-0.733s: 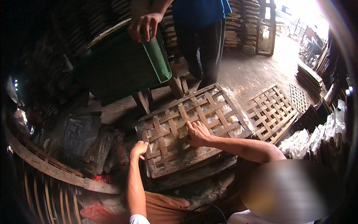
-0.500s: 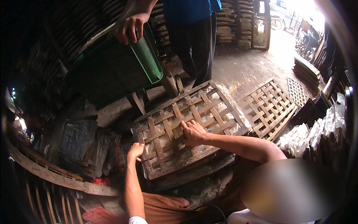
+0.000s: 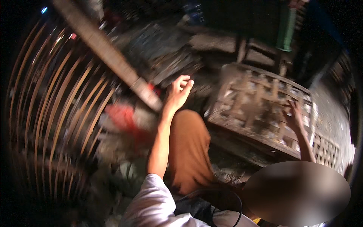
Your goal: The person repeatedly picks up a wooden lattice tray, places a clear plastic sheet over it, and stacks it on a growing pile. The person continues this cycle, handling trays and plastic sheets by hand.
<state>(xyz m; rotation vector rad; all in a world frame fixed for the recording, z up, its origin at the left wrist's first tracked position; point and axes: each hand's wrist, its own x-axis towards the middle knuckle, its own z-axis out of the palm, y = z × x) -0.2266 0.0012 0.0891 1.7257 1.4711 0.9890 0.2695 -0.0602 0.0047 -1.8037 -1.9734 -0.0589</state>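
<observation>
My left hand point(image 3: 179, 93) is raised in the air beside the lattice, apart from it, with fingers loosely bent and nothing visible between them. A slatted wooden lattice panel point(image 3: 261, 90), its strips crossing over and under, lies at right with pale, clear plastic-like sheeting showing through its gaps. Over the right part of this panel is my right hand point(image 3: 293, 116), fingers spread and somewhat blurred. Whether its fingertips touch the slats cannot be made out.
Curved wooden slats point(image 3: 60, 109) and a thick beam point(image 3: 109, 56) fill the left side. A red plastic bag point(image 3: 123, 115) lies near the beam's end. A green container edge point(image 3: 286, 32) stands beyond the panel. Another lattice point(image 3: 325, 151) is at far right.
The view has swung left, so the panel appears farther right. My left hand has let go of the panel's near-left corner and lifted away. My right hand has moved toward the panel's right end.
</observation>
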